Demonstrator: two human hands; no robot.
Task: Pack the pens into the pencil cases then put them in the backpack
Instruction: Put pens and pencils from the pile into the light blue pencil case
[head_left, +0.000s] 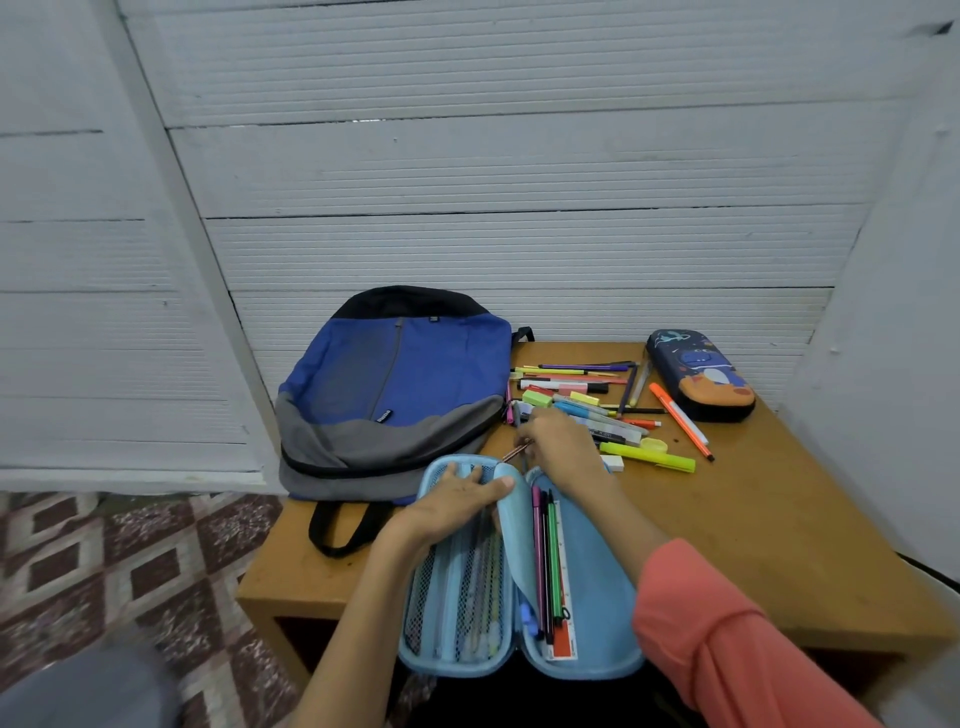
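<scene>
Blue pencil case (597, 613) lies open at the near edge of the tabletop (753, 519), its near end hanging over the edge. Left hand (457, 501) lies flat on the mesh half, fingers straight, thumb against the centre flap (511, 525). Right hand (558, 447) pinches a thin striped pen (516, 451) over the case's far end, fingers curled round it. The right half holds a few pens and a ruler (563, 639).

Loose pens (582, 395) are heaped toward the far edge, just beside the backpack (400, 374) at the far left corner. A dark pencil case (701, 374) sits closed at the far right corner.

Step in hand, as I read it: seating this pen. Best done by turning it parallel to the pens in the right half and sliding it in alongside them. The left thumb should pin the flap back, with the palm weighting the overhanging case. Most pens remain unpacked.
</scene>
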